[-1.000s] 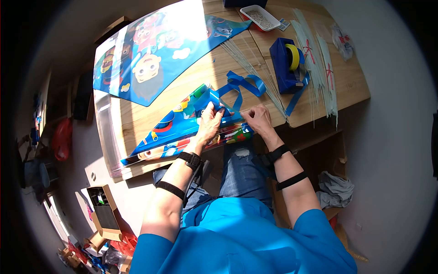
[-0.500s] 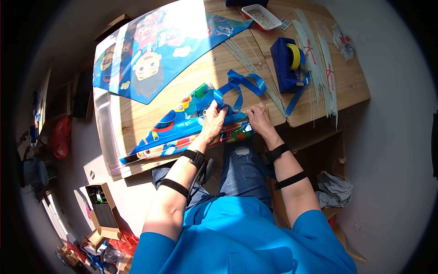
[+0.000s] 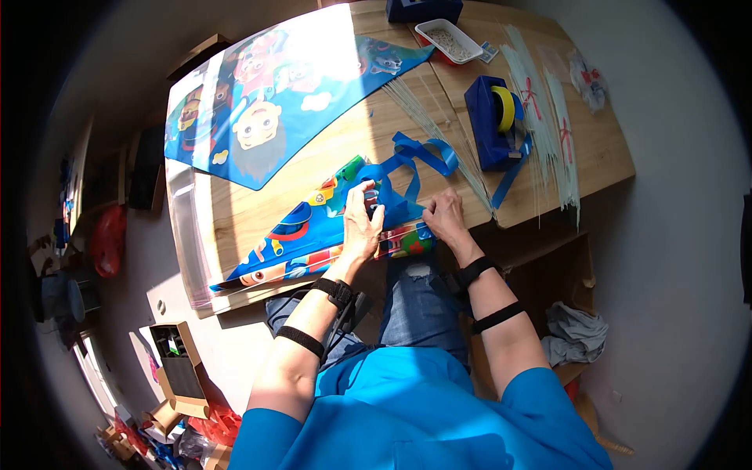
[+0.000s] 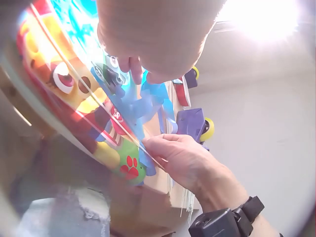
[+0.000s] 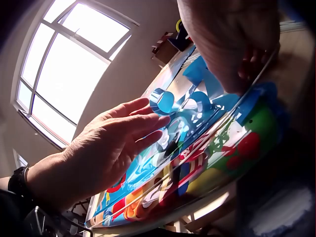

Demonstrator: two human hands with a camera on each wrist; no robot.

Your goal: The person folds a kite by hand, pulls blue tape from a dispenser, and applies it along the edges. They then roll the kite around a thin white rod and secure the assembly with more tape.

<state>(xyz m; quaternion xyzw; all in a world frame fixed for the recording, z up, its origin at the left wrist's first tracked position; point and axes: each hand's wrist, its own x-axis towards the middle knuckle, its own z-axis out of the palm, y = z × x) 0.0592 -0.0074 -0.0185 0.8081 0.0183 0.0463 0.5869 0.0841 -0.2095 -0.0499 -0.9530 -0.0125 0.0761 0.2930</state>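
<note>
A folded blue cartoon-printed plastic sheet (image 3: pixel 301 227) lies along the near table edge, a thin pale rod (image 5: pixel 197 144) running along its fold. My right hand (image 3: pixel 445 213) pinches at the rod near the sheet's right end, thumb and forefinger together, as the left wrist view shows. My left hand (image 5: pixel 116 136) hovers over the middle of the sheet with fingers fairly straight and nothing between them. Just beyond the hands, a loose blue ribbon (image 3: pixel 439 157) curls over the sheet and table.
Across the table (image 3: pixel 235 200) lies a second blue cartoon sheet (image 3: pixel 294 129). At the right stand a blue tape dispenser (image 3: pixel 484 129) with yellow tape and tied bundles of thin pale sticks (image 3: pixel 562 160). A white tray (image 3: pixel 448 41) of small pieces is at the back.
My left hand has let go of the blue material it held up and its fingers have spread. The ribbon's near part has sunk onto the sheet. My right hand stays near the sheet's right end.
</note>
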